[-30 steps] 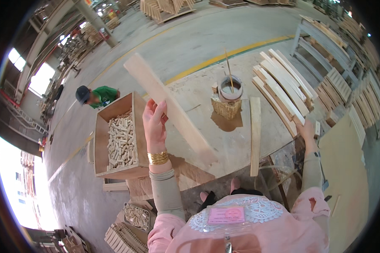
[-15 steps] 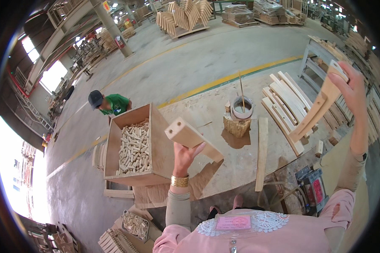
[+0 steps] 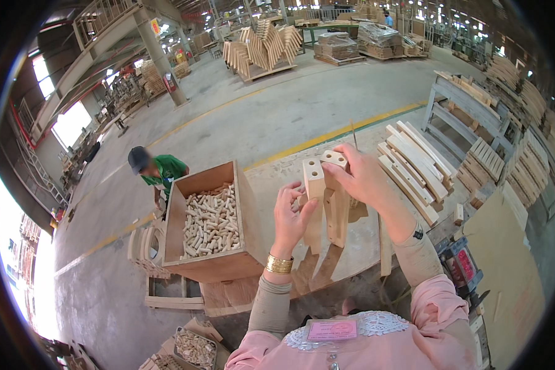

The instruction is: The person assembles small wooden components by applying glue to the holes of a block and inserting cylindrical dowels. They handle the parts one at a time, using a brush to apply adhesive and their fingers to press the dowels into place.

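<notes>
Above the worktable [image 3: 271, 163], my left hand [image 3: 290, 216] is closed on a wooden leg piece [image 3: 314, 185] that stands upright, its end with two drilled holes facing up. My right hand [image 3: 365, 177] grips a second wooden piece [image 3: 337, 216] right beside it, holes also at its top end. The two pieces are held side by side with their tops almost level. To the left of my hands stands a plywood box [image 3: 251, 213] holding many wooden dowels [image 3: 209, 222]. Behind my right hand a thin stick [image 3: 353, 132] pokes up; the pot below is hidden.
Curved wooden slats [image 3: 413, 163] lie stacked on the table's right. A single slat [image 3: 385, 250] lies near the front edge. A person in a green shirt [image 3: 169, 169] is beyond the box. A grey bench [image 3: 468, 114] stands at the right, and a tray of dowels [image 3: 195, 348] sits lower left.
My right hand has brought its wooden piece from the far right to the middle. My left hand has turned its piece upright and moved right, beside the other.
</notes>
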`<action>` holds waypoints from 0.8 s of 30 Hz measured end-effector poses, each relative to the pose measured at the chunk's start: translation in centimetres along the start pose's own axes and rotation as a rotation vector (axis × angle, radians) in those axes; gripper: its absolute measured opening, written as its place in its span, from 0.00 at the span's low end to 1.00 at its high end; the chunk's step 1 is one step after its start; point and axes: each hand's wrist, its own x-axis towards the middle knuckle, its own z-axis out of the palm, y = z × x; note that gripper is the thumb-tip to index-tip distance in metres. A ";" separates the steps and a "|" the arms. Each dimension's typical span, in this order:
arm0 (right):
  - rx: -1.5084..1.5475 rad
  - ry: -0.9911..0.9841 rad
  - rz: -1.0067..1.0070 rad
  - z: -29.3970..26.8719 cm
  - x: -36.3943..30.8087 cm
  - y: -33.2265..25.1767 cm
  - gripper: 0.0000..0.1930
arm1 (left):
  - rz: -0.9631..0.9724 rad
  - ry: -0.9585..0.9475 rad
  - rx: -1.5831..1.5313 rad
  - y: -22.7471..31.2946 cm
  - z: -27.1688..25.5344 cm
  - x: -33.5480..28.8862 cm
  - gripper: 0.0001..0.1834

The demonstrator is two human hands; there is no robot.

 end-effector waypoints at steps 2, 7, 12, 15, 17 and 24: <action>0.186 -0.113 -0.011 0.0 -0.5 -1.2 0.21 | 0.024 -0.037 -0.122 0.0 -1.0 0.1 0.22; 0.310 -0.184 -0.151 0.7 -2.3 -0.2 0.21 | -0.085 -0.144 -0.433 4.1 -1.2 1.5 0.26; 0.207 0.051 -0.188 2.7 -1.6 0.7 0.19 | -0.063 -0.003 -0.213 3.8 0.2 1.4 0.33; 0.330 0.059 -0.222 2.1 0.2 1.7 0.18 | -0.091 0.054 -0.262 5.1 1.2 2.4 0.36; 0.611 -0.114 -0.189 1.3 1.6 1.8 0.18 | -0.095 0.044 -0.268 4.0 -0.7 2.4 0.35; 1.276 -0.363 -0.033 6.4 1.6 4.8 0.18 | -0.142 -0.157 -0.265 1.5 -1.7 3.7 0.40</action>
